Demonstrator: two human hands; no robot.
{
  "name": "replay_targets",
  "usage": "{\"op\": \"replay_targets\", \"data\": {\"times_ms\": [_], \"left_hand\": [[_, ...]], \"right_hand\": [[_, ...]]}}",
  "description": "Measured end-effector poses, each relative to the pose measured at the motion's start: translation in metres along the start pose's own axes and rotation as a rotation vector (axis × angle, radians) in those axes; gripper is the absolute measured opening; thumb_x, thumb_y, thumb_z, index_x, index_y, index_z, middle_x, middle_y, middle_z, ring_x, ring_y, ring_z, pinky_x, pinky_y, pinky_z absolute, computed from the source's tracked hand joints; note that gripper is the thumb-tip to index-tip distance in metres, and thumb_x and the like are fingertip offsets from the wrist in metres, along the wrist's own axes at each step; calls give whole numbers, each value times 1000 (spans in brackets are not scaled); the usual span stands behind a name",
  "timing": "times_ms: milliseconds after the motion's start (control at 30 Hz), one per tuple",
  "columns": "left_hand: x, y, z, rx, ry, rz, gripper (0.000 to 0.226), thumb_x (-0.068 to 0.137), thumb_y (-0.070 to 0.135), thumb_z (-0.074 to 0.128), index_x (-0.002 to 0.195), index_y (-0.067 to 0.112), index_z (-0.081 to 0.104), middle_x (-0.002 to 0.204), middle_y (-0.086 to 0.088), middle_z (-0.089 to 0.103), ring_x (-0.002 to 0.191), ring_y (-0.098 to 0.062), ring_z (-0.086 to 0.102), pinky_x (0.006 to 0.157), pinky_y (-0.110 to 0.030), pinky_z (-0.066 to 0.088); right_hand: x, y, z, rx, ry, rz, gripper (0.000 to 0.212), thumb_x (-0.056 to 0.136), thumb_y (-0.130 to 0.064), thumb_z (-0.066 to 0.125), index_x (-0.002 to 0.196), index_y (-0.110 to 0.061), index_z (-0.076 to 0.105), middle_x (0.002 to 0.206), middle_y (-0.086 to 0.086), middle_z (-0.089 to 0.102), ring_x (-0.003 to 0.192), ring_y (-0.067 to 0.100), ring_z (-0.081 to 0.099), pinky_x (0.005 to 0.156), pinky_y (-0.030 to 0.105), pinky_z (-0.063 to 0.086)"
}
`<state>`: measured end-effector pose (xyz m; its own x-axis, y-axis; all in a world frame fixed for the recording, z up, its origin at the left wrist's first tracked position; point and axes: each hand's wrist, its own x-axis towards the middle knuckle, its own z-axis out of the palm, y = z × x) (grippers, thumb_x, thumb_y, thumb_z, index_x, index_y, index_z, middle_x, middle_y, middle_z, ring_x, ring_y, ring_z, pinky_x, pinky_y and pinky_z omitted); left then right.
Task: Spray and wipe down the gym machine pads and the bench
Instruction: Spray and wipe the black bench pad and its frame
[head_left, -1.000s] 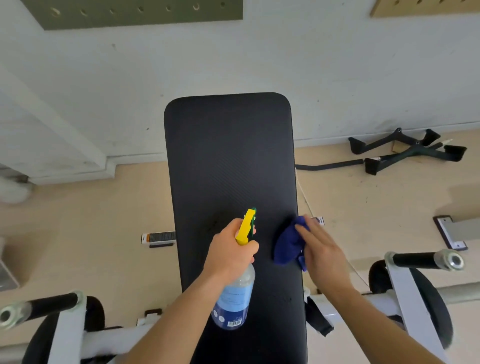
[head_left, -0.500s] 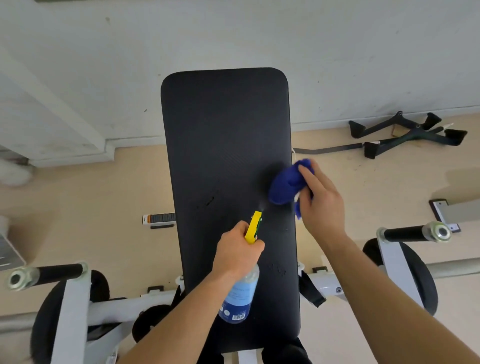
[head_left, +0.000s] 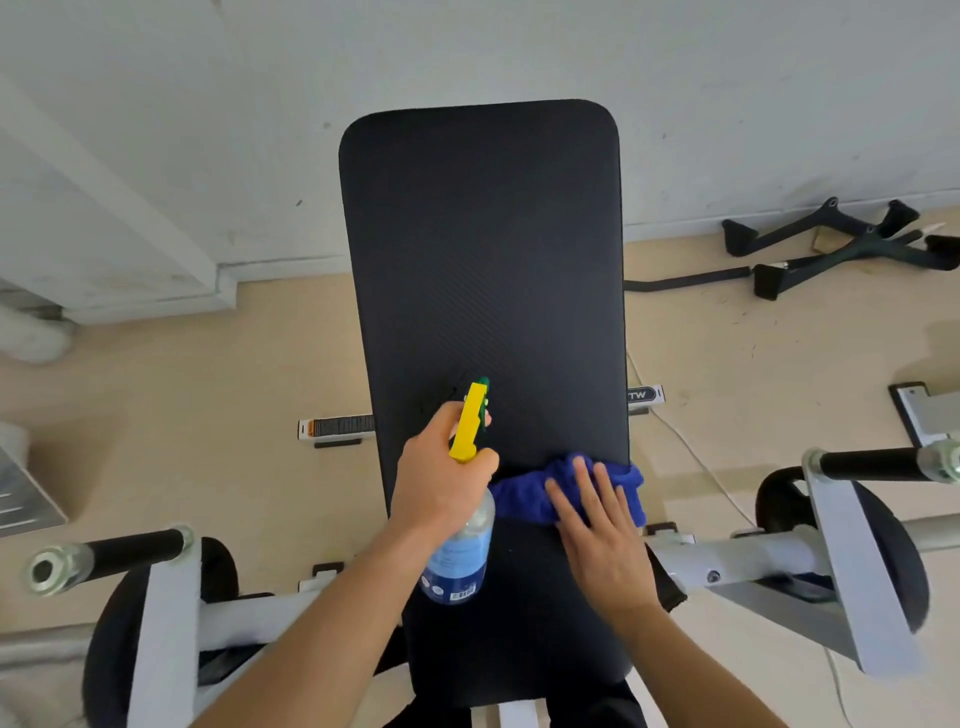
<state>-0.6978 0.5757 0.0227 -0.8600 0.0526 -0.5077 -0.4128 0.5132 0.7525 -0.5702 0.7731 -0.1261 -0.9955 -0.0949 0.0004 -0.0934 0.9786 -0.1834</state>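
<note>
A long black bench pad (head_left: 483, 249) runs away from me in the middle of the head view. My left hand (head_left: 441, 478) grips a clear spray bottle (head_left: 460, 564) with a yellow and green trigger head, nozzle pointing up the pad. My right hand (head_left: 597, 535) lies flat with straight fingers on a blue cloth (head_left: 524, 496), pressing it onto the right side of the pad near its edge.
White machine arms with black grips stand at the left (head_left: 119, 551) and the right (head_left: 878, 462) of the bench, with black round pads below them. Black cable handles (head_left: 841, 249) lie on the beige floor by the white wall at right.
My right hand has drawn the blue cloth back down the pad toward me and flattened out on it. The left hand with the bottle stays about where it was.
</note>
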Motion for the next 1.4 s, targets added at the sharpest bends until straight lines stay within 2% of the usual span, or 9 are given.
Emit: {"op": "replay_targets", "data": {"times_ms": [233,400,733,833,900,1067,1133,1233,1400], "left_hand": [[-2,-4,-7,-44,-97,-5,25,74,20,58,94,31,66,90,-3,73,68,-18,75,71,-35,56],[0,-14,-5,-83,-88,-7,30,70,26,57,98,33,67,95,-6,74,69,-22,75,83,-49,60],[7,-24,-21,13,-96,-28,31,67,25,57,95,36,64,90,4,75,65,-15,74,82,-47,59],[0,-28,-25,43,-127,-29,30,69,26,57,96,37,63,92,4,74,65,-14,74,80,-46,59],[-6,-31,-27,56,-165,-30,27,71,25,58,96,36,62,91,3,73,66,-14,74,79,-42,58],[-22,-43,-31,69,-165,-42,21,76,24,60,94,34,62,87,0,72,69,-18,74,75,-40,58],[-23,-47,-33,58,-151,-69,14,79,21,60,91,29,63,91,-5,72,71,-24,74,72,-37,59],[-24,-54,-37,66,-107,-90,5,87,17,63,87,20,60,88,-13,70,70,-28,74,68,-37,59],[-32,-65,-42,108,-105,-63,14,84,19,64,79,28,55,77,-10,66,74,-31,70,75,-53,58]], "right_hand": [[116,57,-58,-95,79,-258,58,96,-12,36,153,-21,40,162,14,29,148,38,28,112,56,38],[206,47,-87,-32,220,-3,62,96,0,41,155,-17,35,165,14,21,151,38,21,117,53,33],[25,-7,-4,-43,53,-183,65,90,-4,36,154,-17,29,161,11,33,149,32,26,119,47,23],[5,-6,-19,68,-29,-104,76,76,8,65,146,-18,50,157,7,41,144,29,38,96,41,54],[3,-4,-39,206,-11,77,69,70,10,74,134,-13,63,152,8,48,133,33,53,79,37,60],[30,5,-100,498,286,405,40,96,-1,45,127,-11,68,145,0,53,125,18,54,103,18,38],[53,2,-122,573,342,450,41,98,4,48,131,-13,65,146,2,51,129,19,50,108,28,41],[97,-5,-138,577,398,362,41,98,1,50,135,-14,62,145,10,50,128,24,51,106,40,46],[189,-17,-145,609,390,231,46,99,-8,46,143,-18,54,155,4,41,140,16,41,111,12,28]]}}
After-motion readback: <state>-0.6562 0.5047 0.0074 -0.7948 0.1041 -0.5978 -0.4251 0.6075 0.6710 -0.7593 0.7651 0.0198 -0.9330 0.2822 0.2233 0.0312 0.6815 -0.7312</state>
